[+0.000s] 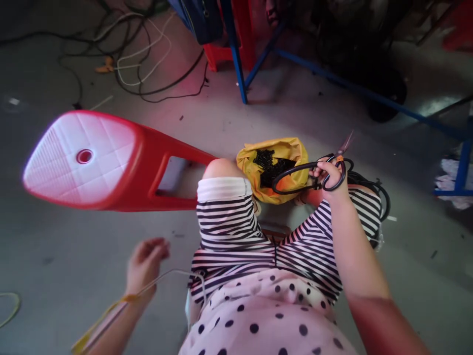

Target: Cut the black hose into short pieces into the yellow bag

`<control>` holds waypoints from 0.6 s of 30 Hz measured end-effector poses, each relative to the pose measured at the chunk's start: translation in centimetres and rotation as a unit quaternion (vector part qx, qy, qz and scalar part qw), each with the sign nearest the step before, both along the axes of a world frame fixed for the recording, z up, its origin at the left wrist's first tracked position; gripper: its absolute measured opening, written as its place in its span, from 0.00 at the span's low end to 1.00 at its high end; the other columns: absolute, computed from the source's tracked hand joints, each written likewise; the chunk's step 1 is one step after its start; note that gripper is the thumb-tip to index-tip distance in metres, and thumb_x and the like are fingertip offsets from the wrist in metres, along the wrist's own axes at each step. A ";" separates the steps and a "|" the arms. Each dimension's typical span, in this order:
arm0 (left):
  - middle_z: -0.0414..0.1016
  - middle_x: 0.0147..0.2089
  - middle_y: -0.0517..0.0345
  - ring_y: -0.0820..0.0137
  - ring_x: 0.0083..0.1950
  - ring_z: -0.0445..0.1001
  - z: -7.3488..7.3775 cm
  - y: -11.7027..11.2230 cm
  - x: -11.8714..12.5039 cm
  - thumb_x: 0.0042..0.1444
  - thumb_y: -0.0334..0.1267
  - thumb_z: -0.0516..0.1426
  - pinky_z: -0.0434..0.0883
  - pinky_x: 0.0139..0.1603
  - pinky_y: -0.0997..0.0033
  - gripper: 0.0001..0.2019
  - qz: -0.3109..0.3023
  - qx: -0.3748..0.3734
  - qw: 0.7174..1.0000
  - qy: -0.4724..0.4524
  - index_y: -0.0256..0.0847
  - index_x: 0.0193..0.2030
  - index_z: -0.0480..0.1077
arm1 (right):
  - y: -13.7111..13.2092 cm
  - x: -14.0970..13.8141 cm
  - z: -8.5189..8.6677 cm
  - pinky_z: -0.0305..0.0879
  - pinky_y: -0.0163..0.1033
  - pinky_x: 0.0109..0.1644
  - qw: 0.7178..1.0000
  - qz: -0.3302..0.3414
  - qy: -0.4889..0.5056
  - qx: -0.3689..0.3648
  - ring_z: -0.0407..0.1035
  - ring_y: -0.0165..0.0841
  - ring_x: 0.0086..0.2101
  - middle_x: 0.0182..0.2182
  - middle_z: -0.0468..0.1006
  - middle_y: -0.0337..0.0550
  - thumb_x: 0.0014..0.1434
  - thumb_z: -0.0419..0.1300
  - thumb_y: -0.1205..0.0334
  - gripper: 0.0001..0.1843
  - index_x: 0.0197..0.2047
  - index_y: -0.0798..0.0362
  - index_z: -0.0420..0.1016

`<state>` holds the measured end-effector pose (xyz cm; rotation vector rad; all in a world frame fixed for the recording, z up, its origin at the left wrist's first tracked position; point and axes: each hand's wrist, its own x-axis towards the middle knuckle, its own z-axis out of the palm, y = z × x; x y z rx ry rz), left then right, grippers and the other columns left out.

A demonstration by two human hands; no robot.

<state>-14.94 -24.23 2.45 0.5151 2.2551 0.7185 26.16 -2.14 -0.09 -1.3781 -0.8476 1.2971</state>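
My right hand (330,176) is closed around black-handled scissors (334,167) whose blades point up and away, held over my right knee. A loop of black cable (295,172) hangs from the same hand. My left hand (146,264) hovers low at my left side, fingers curled together; a thin white wire (173,272) runs by it, and whether the fingers pinch it is unclear. A yellow band (111,308) lies along that wrist. A yellow bag (273,167) holding several short black pieces sits on the floor between my knees.
A red plastic stool (96,160) stands to my left. Tangled cables (140,54) lie on the concrete floor farther back. Blue metal frame legs (238,69) and a black wheel (384,93) stand ahead. More coiled black cable (380,197) rests by my right knee.
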 end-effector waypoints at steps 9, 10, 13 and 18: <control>0.81 0.53 0.53 0.53 0.58 0.77 -0.7 -11.0 3.7 0.49 0.56 0.62 0.75 0.57 0.62 0.19 -0.080 -0.116 0.962 -0.234 0.44 0.40 0.74 | 0.8 0.6 -1.0 0.74 0.39 0.33 1.000 -0.007 0.019 0.002 0.64 0.27 0.21 0.20 0.68 0.33 0.44 0.65 0.59 0.11 0.30 0.51 0.69; 0.80 0.54 0.52 0.53 0.59 0.76 -0.6 -10.6 3.7 0.47 0.55 0.64 0.74 0.60 0.61 0.21 -0.094 -0.116 0.959 -0.240 0.44 0.43 0.73 | 0.7 0.5 -0.9 0.74 0.39 0.33 1.000 -0.012 0.021 0.005 0.64 0.27 0.21 0.20 0.68 0.33 0.44 0.65 0.59 0.10 0.30 0.51 0.69; 0.81 0.52 0.50 0.51 0.59 0.76 -1.0 -9.0 4.2 0.39 0.48 0.67 0.71 0.63 0.56 0.26 -0.107 -0.120 0.962 -0.219 0.44 0.47 0.72 | 0.2 0.4 -0.5 0.74 0.39 0.33 1.000 -0.012 0.015 0.006 0.64 0.27 0.21 0.20 0.68 0.34 0.44 0.64 0.59 0.09 0.30 0.52 0.70; 0.82 0.42 0.51 0.49 0.52 0.80 -0.6 -7.3 4.3 0.28 0.46 0.69 0.76 0.56 0.55 0.30 -0.111 -0.134 0.960 -0.221 0.44 0.44 0.73 | -0.4 0.6 -0.2 0.74 0.39 0.33 1.000 -0.011 0.004 -0.003 0.64 0.28 0.21 0.20 0.68 0.34 0.44 0.65 0.59 0.09 0.29 0.52 0.70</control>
